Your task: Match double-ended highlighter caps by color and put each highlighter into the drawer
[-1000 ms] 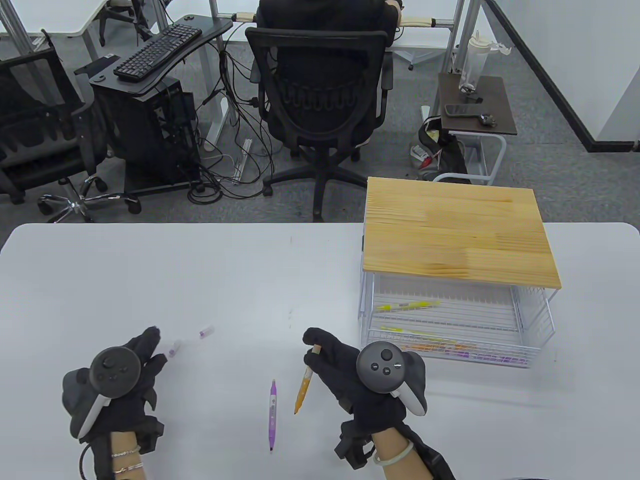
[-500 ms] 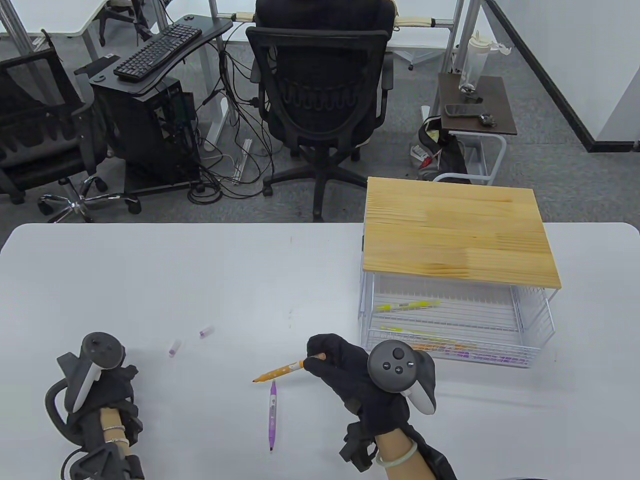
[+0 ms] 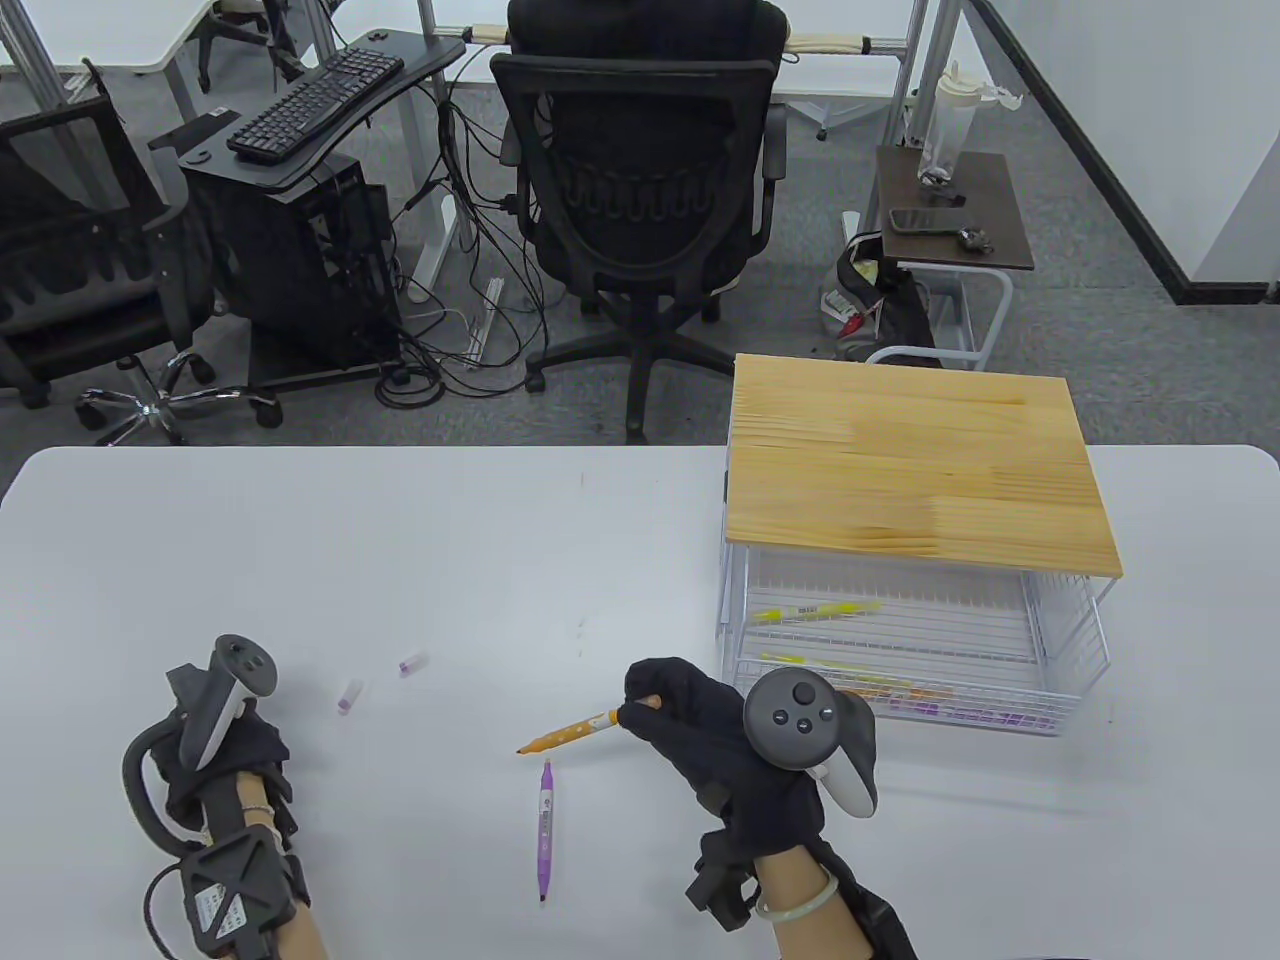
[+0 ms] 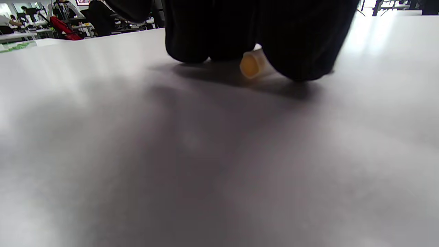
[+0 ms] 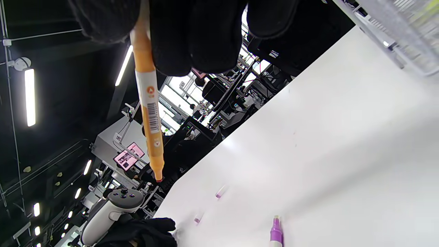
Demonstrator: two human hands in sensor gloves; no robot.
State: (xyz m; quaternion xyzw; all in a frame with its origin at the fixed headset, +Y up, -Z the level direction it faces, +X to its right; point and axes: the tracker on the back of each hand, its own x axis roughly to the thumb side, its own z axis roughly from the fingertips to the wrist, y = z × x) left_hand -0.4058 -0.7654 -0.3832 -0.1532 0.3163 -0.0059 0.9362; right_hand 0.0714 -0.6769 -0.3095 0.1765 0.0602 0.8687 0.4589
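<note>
Right hand [image 3: 735, 760] in black glove pinches slim orange highlighter [image 3: 570, 733], uncapped tip leftward, axis near-level above white table [image 3: 400, 560]; left hand [image 4: 260, 31] curls round small orange cap [image 4: 252, 64], mostly hidden; wire drawer [image 3: 900, 650] beyond.

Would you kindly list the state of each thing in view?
orange highlighter: held in right hand, tip uncapped
orange cap: pinched by left hand on table
purple highlighter: lying uncapped
two purple caps: loose on table
drawer: open, highlighters inside
</note>
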